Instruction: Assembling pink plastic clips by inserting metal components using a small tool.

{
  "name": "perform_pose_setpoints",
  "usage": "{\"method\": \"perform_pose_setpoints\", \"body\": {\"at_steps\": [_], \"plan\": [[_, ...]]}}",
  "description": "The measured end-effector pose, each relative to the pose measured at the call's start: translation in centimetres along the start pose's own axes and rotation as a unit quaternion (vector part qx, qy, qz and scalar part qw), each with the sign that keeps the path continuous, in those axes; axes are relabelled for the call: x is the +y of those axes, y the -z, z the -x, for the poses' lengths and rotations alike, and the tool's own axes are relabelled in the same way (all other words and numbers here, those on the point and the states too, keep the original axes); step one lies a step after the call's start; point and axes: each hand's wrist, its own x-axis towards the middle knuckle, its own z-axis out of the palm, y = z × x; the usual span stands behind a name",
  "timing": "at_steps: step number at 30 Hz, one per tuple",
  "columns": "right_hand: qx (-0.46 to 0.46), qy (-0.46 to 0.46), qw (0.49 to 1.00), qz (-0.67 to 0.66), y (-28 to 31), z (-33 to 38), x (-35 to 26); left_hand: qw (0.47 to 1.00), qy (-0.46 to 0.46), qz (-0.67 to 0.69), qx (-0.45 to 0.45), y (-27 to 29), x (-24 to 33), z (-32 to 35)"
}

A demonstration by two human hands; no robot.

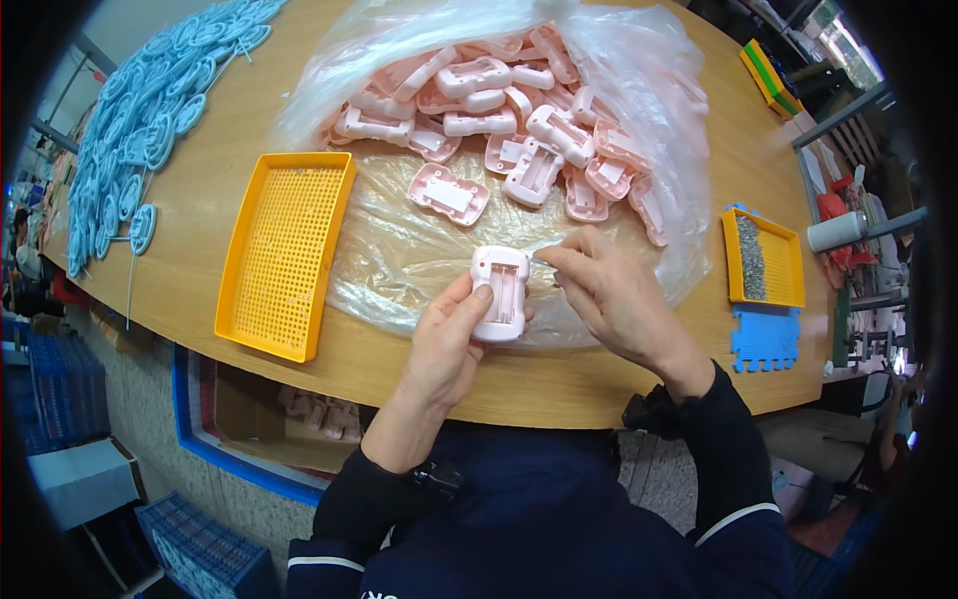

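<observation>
Left hand (449, 344) grips a pink plastic housing (500, 293) near the front edge of the surface (200, 180), open side up, thumb on its left wall. Right hand (614, 299) is pinched shut on something tiny at the housing's upper right corner; too small to identify

Risks, as I judge them:
- housing sits on the clear plastic bag (399, 250), which is slippery; a push from the right hand could skate it toward the front edge
- the pinched part is small enough to vanish into bag folds or the pile of pink housings (509, 110) just behind if dropped
- a loose housing (449, 193) lies between pile and hands, easy to knock

Room:
- empty orange perforated tray (284, 250) just left of the bag, its near corner close to the front edge
- smaller orange tray (763, 258) with grey bits well to the right, blue mat piece (765, 339) in front of it
- blue parts (140, 130) heaped at the far left edge, well apart
- free space is tight in front of the hands
</observation>
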Motion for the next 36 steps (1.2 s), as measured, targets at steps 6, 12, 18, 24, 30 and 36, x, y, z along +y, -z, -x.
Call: {"method": "perform_pose_setpoints", "body": {"at_steps": [6, 12, 18, 24, 30, 36], "plan": [[-0.098, -0.037, 0.986, 0.128, -0.2, -0.1, -0.8, 1.0, 0.003, -0.004, 0.015, -0.4, -0.1, 0.0], [-0.109, -0.029, 0.98, 0.163, -0.6, -0.5, -0.5, 0.998, -0.017, -0.05, 0.023, -0.3, -0.5, 0.0], [-0.118, -0.017, 0.976, 0.185, -0.3, -0.6, -0.6, 0.994, -0.044, -0.096, 0.023, -0.5, -1.2, 0.0], [-0.15, 0.001, 0.965, 0.216, -0.1, -1.2, -1.2, 0.985, -0.07, -0.153, 0.023, -0.2, -2.2, -0.1], [-0.206, -0.001, 0.964, 0.169, 0.1, -1.6, 1.0, 1.0, -0.009, -0.011, 0.02, 0.2, -1.8, 0.1], [-0.05, -0.107, 0.982, -0.146, -1.5, -1.3, 1.4, 0.998, -0.038, -0.047, 0.015, -0.9, -1.5, 0.2]]}}
